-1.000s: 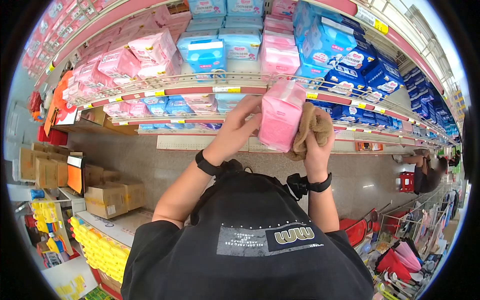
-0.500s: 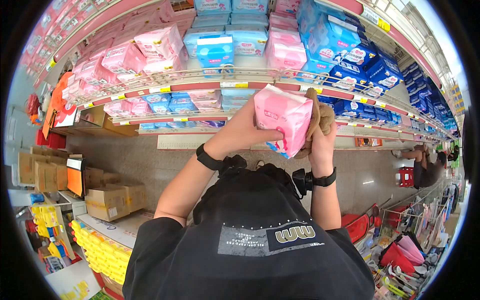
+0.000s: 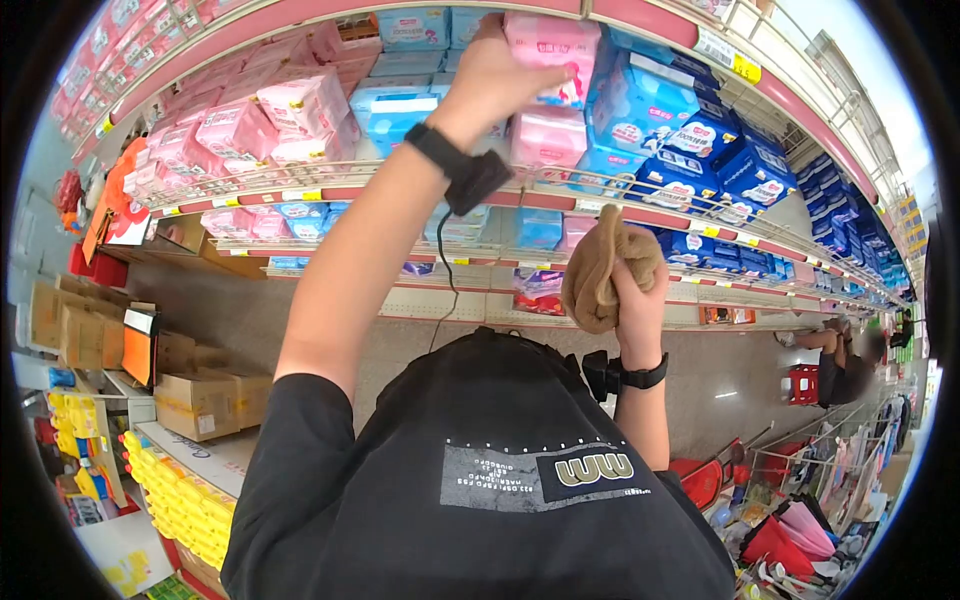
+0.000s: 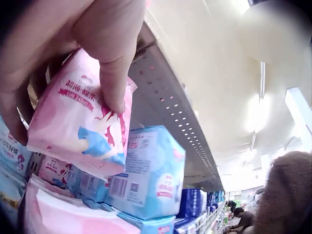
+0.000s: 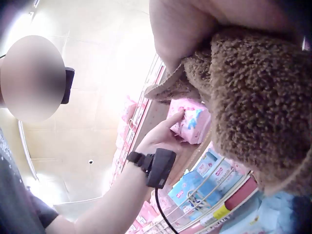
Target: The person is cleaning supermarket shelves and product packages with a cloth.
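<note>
High over the shelf, my left hand [image 3: 497,88] grips a pink package [image 3: 553,50] above a stack of pink packages [image 3: 548,137]. The left wrist view shows the thumb lying across the front of the pink package [image 4: 80,117], with the other fingers behind it. A blue package [image 4: 146,170] stands on the shelf beyond it. My right hand [image 3: 640,305] holds a bunched brown cloth [image 3: 598,270] in front of the lower shelves. In the right wrist view the brown cloth [image 5: 263,102] fills the right side, below the hand [image 5: 195,24].
A wire guard rail [image 3: 400,165] runs along the shelf front. Blue packages [image 3: 645,105] stand to the right, pink ones [image 3: 235,130] to the left. Cardboard boxes [image 3: 195,405] lie at the left. A person [image 3: 850,365] is low in the aisle at the right beside a red basket [image 3: 802,385].
My left hand has carried the pink package up and away from the cloth, over the shelf. My right hand stays low with the cloth.
</note>
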`<state>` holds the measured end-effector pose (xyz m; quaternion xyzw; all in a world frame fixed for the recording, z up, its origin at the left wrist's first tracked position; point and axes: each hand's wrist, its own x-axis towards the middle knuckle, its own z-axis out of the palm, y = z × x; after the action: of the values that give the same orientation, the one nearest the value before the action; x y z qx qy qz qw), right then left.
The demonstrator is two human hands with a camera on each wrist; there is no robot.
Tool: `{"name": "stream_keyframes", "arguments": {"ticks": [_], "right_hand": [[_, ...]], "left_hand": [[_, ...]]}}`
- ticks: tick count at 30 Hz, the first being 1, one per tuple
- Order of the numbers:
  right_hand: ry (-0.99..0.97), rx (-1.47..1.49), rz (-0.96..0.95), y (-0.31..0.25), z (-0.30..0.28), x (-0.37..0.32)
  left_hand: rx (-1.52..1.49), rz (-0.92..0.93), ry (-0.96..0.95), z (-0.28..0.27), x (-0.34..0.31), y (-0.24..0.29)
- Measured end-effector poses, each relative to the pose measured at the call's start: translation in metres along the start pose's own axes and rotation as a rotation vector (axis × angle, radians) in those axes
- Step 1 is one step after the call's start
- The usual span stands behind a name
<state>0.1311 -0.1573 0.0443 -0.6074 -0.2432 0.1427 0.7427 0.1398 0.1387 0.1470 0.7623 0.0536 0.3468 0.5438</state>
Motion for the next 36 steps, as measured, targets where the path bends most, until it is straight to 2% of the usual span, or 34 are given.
{"name": "stream_keyframes", "arguments": {"ticks": [1, 4, 5, 9, 12, 13, 16, 19, 22, 24, 26, 29, 32, 33, 36], "right_hand": [[-0.031, -0.028, -0.011, 0.003, -0.007, 0.003], [-0.076, -0.068, 0.018, -0.001, -0.018, 0.009], [-0.088, -0.075, 0.022, 0.0, -0.022, 0.01], [-0.141, -0.119, 0.034, 0.0, -0.035, 0.015], [-0.167, -0.15, 0.011, 0.0, -0.04, 0.02], [-0.164, -0.152, 0.018, 0.001, -0.04, 0.02], [-0.187, -0.156, 0.048, 0.006, -0.037, 0.022], [-0.228, -0.175, 0.037, 0.009, -0.032, 0.027], [-0.272, -0.213, 0.01, 0.011, -0.025, 0.029], [-0.297, -0.218, 0.013, 0.013, -0.02, 0.03], [-0.32, -0.2, 0.038, 0.016, -0.014, 0.028], [-0.367, -0.205, 0.069, 0.024, -0.004, 0.026], [-0.404, -0.208, 0.016, 0.022, 0.012, 0.021], [-0.409, -0.229, -0.018, 0.024, 0.016, 0.02], [-0.408, -0.238, -0.042, 0.025, 0.026, 0.013]], "left_hand": [[0.015, 0.031, 0.059, 0.006, 0.014, -0.004], [0.524, 0.118, 0.065, 0.015, 0.066, -0.032], [0.512, -0.07, 0.043, 0.016, 0.08, -0.045], [0.733, 0.186, 0.039, 0.031, 0.102, -0.078], [0.595, 0.205, -0.045, 0.024, 0.121, -0.122], [0.58, 0.058, -0.109, 0.022, 0.114, -0.106], [0.496, 0.089, -0.074, 0.019, 0.092, -0.074], [0.529, -0.141, -0.132, 0.008, 0.066, -0.017], [0.548, 0.155, 0.064, -0.014, 0.036, -0.026], [0.716, 0.327, 0.005, -0.045, -0.005, -0.009], [0.882, 0.272, -0.068, -0.074, -0.039, 0.008], [1.113, 0.127, -0.062, -0.104, -0.07, -0.005], [0.978, 0.033, -0.198, -0.128, -0.082, -0.03], [0.894, -0.011, -0.198, -0.128, -0.084, -0.024], [0.871, 0.081, -0.151, -0.136, -0.091, -0.032]]}}
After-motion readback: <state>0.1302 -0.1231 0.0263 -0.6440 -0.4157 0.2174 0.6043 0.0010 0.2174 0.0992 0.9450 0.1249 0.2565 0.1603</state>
